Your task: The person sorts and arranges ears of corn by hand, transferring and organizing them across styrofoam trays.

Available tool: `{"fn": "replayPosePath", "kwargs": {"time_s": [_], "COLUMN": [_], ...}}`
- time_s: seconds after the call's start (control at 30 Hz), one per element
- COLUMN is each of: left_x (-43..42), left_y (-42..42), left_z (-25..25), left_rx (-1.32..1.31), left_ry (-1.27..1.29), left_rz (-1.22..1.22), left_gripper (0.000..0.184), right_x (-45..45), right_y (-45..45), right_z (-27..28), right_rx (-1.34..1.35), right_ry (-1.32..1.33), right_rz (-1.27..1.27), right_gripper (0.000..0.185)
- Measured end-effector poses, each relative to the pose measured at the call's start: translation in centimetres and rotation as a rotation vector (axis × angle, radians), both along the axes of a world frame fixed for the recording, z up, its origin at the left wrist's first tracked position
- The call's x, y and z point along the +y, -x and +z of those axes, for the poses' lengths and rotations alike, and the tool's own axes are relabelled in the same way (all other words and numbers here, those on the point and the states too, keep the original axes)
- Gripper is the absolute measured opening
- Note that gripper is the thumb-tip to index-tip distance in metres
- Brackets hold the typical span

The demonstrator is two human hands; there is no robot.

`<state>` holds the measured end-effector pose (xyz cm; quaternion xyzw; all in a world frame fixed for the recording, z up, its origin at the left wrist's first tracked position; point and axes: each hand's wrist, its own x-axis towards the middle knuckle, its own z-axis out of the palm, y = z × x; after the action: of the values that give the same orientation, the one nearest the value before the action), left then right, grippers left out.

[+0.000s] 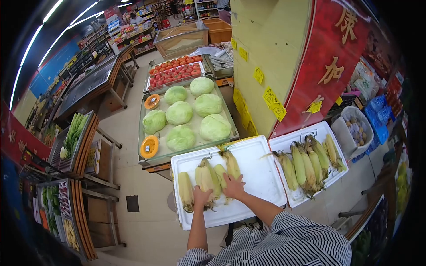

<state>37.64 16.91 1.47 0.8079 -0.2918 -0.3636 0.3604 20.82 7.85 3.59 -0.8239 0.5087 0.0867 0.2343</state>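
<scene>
Two white foam boxes sit side by side, both holding ears of corn in pale green husks. In the near box [262, 177], about six ears [185, 189] lie side by side across the left half, the exact count uncertain under the overlap; dry silk tufts show at some ends, and the smooth right half is bare. The left hand [203, 197] touches the lower part of the middle ears, its fingers partly hidden, so whether it is clamped cannot be told. The right hand [233, 186], apart from it, rests with fingers spread on the ears at the right of the group. The right box [295, 198] holds at least six more ears [298, 166], shaggy with loose husk and silk. Beyond the near box, a shallow glass-edged bin [177, 156] holds seven round, leafy cabbages [179, 112] and two cut orange pumpkin pieces [149, 146]. Behind them is a tray of many glossy red tomatoes [177, 73]. Right of the foam boxes, a plastic-lined basket [339, 135] contains small roundish produce [355, 128].
</scene>
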Motion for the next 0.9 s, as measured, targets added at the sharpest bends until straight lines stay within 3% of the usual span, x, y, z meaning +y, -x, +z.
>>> {"fn": "replayPosePath", "kwargs": {"time_s": [0.23, 0.37, 0.47, 0.57, 0.67, 0.77, 0.9], "left_x": [-0.1, -0.4, -0.2, 0.2, 1.0, 1.6, 1.9], "left_y": [0.5, 0.7, 0.7, 1.1, 1.9, 1.9, 3.8], "left_z": [-1.1, 0.6, -0.9, -2.2, 0.1, -3.0, -1.8], "left_rx": [-0.067, 0.083, 0.208, 0.185, 0.256, 0.328, 0.613], "left_ry": [0.080, -0.095, -0.055, -0.009, 0.093, 0.121, 0.269], "left_rz": [0.068, 0.002, 0.039, 0.058, 0.031, 0.099, 0.340], "left_gripper": [0.104, 0.115, 0.114, 0.103, 0.092, 0.076, 0.069], "right_x": [-2.2, -2.7, -3.2, -3.9, -3.8, -3.9, -4.0], "right_y": [-1.0, -0.6, -0.7, -0.8, 0.1, 1.3, 2.9], "right_z": [0.4, 0.1, 0.9, 1.4, 1.6, 0.2, -3.0], "right_rx": [-0.013, -0.057, -0.067, -0.079, -0.145, -0.245, -0.516], "right_ry": [-0.072, -0.071, -0.124, -0.177, -0.208, -0.213, -0.276], "right_rz": [-0.028, -0.034, -0.095, -0.147, -0.196, -0.204, -0.222], "right_gripper": [0.085, 0.086, 0.080, 0.082, 0.084, 0.085, 0.080]}}
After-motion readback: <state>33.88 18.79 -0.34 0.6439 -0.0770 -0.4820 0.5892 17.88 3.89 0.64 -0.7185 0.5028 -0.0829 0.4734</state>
